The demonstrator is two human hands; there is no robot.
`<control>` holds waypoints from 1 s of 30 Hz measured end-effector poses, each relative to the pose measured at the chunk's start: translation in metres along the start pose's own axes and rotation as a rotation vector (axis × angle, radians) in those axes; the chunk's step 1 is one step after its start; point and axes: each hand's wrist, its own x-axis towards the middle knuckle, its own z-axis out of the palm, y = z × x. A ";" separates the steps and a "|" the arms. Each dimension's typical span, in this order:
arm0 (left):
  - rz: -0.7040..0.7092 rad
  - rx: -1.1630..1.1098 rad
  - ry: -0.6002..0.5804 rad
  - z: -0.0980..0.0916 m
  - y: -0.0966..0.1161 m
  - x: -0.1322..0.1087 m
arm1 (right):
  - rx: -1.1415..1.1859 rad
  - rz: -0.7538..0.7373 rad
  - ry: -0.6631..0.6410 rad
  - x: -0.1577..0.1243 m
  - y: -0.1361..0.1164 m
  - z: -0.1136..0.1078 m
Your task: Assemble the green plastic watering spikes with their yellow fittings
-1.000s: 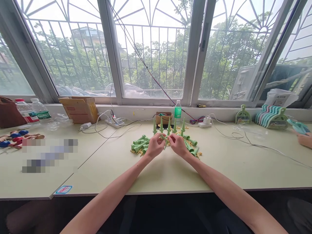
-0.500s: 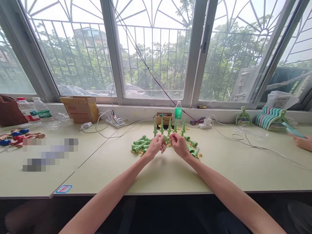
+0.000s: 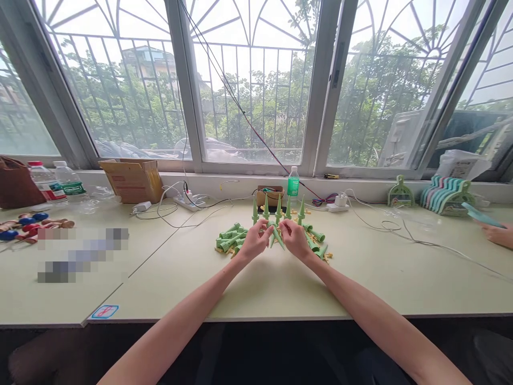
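Note:
My left hand point(image 3: 256, 239) is closed, thumb and fingers pinching a green plastic spike point(image 3: 279, 238) whose pointed end tilts down to the right. Close beside it, my right hand point(image 3: 295, 238) is also closed in a pinch; whatever lies between its fingertips is hidden. A second green tip shows just under the held spike, partly covered. Behind my hands, several green spikes point(image 3: 255, 209) stand upright in a row. Loose hollow green pieces point(image 3: 228, 239) lie heaped on the left, and more green pieces point(image 3: 319, 249) with small yellow parts point(image 3: 328, 256) lie on the right.
A small cardboard box point(image 3: 271, 193) and a green-labelled bottle point(image 3: 293, 183) stand behind the row. Power strips point(image 3: 189, 200) and cables run along the window side. At far right, another person's hand point(image 3: 497, 234) holds a light-blue item near a row of pastel plastic pieces point(image 3: 444, 195).
The spike between my hands has come into clear view, its point swung downward to the right. My left fingers have closed in more; both arms stay nearly in place.

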 end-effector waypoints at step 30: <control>-0.123 -0.127 0.056 0.002 0.003 0.002 | -0.061 -0.025 0.038 0.000 -0.005 -0.002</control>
